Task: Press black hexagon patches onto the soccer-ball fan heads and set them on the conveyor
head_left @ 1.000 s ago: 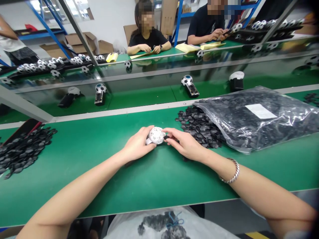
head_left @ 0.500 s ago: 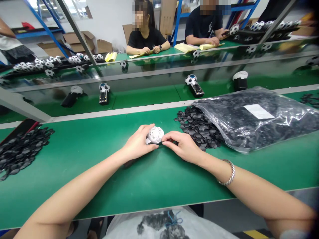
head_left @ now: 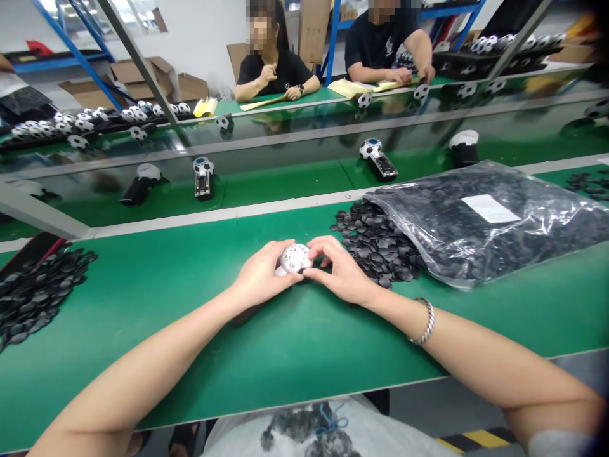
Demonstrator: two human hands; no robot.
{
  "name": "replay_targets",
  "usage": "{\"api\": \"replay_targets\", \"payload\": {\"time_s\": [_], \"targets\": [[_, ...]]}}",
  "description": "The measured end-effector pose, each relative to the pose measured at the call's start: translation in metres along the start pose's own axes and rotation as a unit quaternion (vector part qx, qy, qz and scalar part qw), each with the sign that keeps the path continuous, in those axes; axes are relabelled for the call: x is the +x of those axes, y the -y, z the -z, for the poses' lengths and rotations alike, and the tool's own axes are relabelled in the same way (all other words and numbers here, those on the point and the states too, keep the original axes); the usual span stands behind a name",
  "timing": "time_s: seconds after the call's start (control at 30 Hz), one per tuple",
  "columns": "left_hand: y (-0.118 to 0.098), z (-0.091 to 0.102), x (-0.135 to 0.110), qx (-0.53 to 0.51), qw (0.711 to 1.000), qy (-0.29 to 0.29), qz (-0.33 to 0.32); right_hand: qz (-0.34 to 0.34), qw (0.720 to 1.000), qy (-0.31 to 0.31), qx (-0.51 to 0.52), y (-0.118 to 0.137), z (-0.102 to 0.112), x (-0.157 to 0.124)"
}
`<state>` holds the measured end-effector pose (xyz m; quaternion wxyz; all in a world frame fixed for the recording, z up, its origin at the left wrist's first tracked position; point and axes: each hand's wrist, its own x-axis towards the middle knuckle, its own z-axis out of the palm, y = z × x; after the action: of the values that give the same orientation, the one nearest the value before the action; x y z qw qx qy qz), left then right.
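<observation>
A white round device head point(head_left: 297, 258) with a cut-out pattern of openings lies in my left hand point(head_left: 266, 270), whose fingers and thumb curl around its left side. A dark part juts out beneath that palm, mostly hidden. My right hand point(head_left: 335, 270) grips the right edge of the same head, index finger on top and thumb at the near side. Whether a small piece sits between those fingertips is hidden. Just right of my right hand spreads a heap of small black plastic pieces point(head_left: 378, 244), spilling from a clear plastic bag point(head_left: 480, 222).
Another heap of black pieces point(head_left: 40, 289) lies on the green table point(head_left: 190, 355) at left. Beyond the table's rail, a green conveyor point(head_left: 285, 178) carries several football-headed devices point(head_left: 203, 178). Two people in black shirts point(head_left: 280, 76) sit across, near yellow sheets point(head_left: 349, 89).
My right fingers have shifted from beside the white head onto its right edge, with the index finger higher. Across the line, one person has raised a hand and the other has reached forward.
</observation>
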<state>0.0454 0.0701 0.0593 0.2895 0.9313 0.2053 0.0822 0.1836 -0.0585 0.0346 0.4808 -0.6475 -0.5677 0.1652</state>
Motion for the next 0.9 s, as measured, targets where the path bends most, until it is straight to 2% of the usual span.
{"api": "replay_targets", "payload": {"time_s": [0.17,0.27,0.33,0.4,0.47,0.53,0.73,0.9], "targets": [[-0.001,0.001,-0.001,0.02,1.0,0.001,-0.009,-0.029,0.999,0.024,-0.012,0.003,0.005,0.006],[-0.001,0.004,-0.001,0.037,0.999,0.024,0.002,-0.038,0.993,0.058,-0.097,0.003,0.022,0.01],[-0.001,0.006,-0.001,0.064,0.997,0.036,-0.005,-0.054,0.974,0.077,-0.207,0.001,0.035,0.011],[-0.001,0.01,0.0,0.093,0.993,0.047,-0.047,-0.081,0.945,0.102,-0.3,-0.002,0.044,0.01],[0.0,0.013,0.001,0.112,0.987,0.059,-0.099,-0.1,0.928,0.132,-0.334,-0.004,0.047,0.009],[0.002,0.014,0.001,0.123,0.983,0.064,-0.117,-0.1,0.924,0.152,-0.336,-0.005,0.045,0.009],[0.009,0.012,0.003,0.12,0.986,0.056,-0.104,-0.065,0.926,0.164,-0.334,0.002,0.043,0.007],[0.01,0.01,0.001,0.115,0.986,0.051,-0.11,-0.029,0.964,0.151,-0.217,0.008,0.045,0.003]]}}
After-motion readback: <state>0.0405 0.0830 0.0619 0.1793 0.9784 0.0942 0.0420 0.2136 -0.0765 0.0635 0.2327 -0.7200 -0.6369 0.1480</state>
